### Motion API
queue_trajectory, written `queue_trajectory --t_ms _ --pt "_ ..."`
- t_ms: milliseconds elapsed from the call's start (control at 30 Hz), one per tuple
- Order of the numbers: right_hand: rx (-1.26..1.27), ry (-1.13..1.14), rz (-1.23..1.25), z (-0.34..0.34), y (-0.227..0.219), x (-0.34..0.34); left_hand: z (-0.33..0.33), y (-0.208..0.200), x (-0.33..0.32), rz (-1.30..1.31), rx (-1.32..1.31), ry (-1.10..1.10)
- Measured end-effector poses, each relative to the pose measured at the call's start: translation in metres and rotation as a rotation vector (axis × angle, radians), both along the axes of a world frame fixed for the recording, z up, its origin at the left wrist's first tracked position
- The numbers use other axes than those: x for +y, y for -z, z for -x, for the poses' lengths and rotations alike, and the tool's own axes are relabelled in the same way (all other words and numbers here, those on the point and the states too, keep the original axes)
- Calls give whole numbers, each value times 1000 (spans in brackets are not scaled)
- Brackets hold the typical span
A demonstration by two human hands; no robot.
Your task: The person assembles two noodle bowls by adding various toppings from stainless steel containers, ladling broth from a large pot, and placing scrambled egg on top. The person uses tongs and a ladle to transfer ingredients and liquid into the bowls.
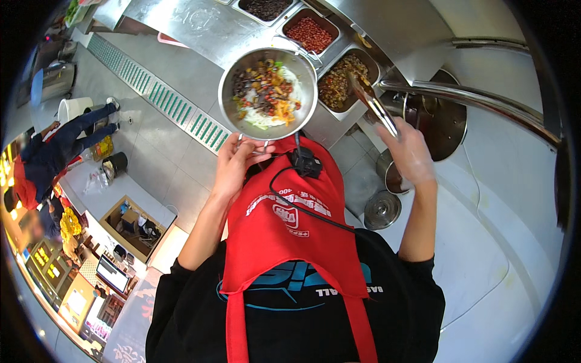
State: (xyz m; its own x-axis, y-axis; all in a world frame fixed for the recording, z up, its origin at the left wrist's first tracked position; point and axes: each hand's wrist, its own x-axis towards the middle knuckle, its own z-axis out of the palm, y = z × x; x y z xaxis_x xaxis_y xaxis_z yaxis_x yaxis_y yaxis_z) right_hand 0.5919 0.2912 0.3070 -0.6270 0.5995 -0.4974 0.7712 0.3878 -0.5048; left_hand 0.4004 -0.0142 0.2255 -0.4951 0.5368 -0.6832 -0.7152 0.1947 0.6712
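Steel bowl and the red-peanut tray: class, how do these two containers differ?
The steel bowl is round; the red-peanut tray is rectangular. The bowl, held up by the left hand, carries mixed toppings over white noodles; the tray sits sunk in the counter with one ingredient. Both are metal and hold food.

A single view is given, taken from a wide fisheye camera worn on the person's head and pointed steeply downward. The person's own chest and red apron [290, 242] are seen close below the lens, with both forearms entering from the lower part of the picture. The steel bench [200, 27] lies toward the upper edge, farther off. Straight edges are bent near the rim, and the corners are cut off in black.
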Motion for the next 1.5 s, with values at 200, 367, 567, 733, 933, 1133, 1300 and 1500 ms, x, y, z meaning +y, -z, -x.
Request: queue_trajectory --t_ms 200,367,567,733,933,1133,1300,1500 --pt "28 -45 48 24 -65 -35 -1 -15 26 -85 -58 57" --pt "-22 -72 93 47 -87 -35 -3 -43 26 -145 -74 104" --pt "100 -48 58 55 -78 -26 -10 -63 24 -172 -50 89" --pt "89 -115 72 70 -80 -31 -13 -67 24 -190 -9 73" --pt "-84 -173 1 91 -87 -31 -20 -61 24 -233 49 50" --pt "-107 -254 -20 98 -85 -26 -23 -58 24 -258 22 47" --pt "22 -95 115 83 -91 -25 -22 -54 22 -239 3 52" --pt "60 164 261 49 -108 -14 -20 -51 24 -219 -46 10"
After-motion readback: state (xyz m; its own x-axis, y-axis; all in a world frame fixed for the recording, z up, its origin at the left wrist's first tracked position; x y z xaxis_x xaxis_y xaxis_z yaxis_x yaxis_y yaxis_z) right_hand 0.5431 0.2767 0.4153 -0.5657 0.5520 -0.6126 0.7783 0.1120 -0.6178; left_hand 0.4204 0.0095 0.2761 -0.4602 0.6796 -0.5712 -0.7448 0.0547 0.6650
